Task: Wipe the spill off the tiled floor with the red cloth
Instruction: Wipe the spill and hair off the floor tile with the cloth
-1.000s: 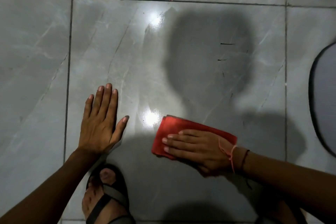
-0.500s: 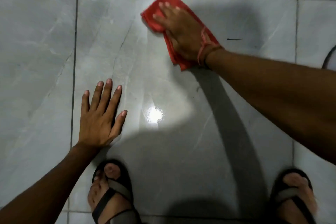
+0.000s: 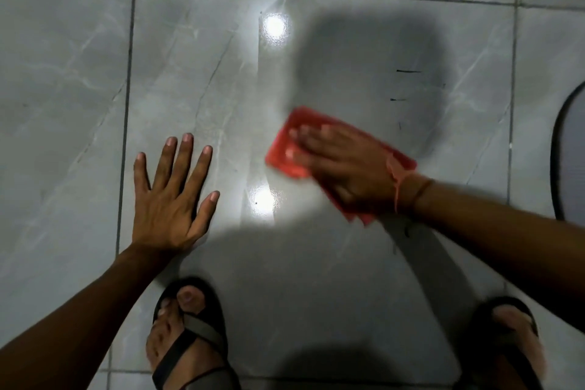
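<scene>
My right hand (image 3: 345, 168) presses flat on the folded red cloth (image 3: 285, 152) in the middle of a large grey marbled floor tile (image 3: 221, 73); hand and cloth are motion-blurred. Red and dark strings circle that wrist. My left hand (image 3: 171, 196) lies palm down on the same tile to the left, fingers spread, holding nothing. A faint wet sheen with two bright light reflections (image 3: 274, 27) runs between the hands. No distinct puddle shows.
My two sandalled feet stand at the bottom, the left foot (image 3: 186, 342) and the right foot (image 3: 512, 342). A dark-rimmed round object (image 3: 569, 152) sits at the right edge. Thin dark marks (image 3: 408, 71) lie on the tile beyond the cloth. Grout lines border the tile.
My right hand swept the cloth from near my feet up to the tile's far edge, then back down toward the tile's middle. My left hand stayed planted.
</scene>
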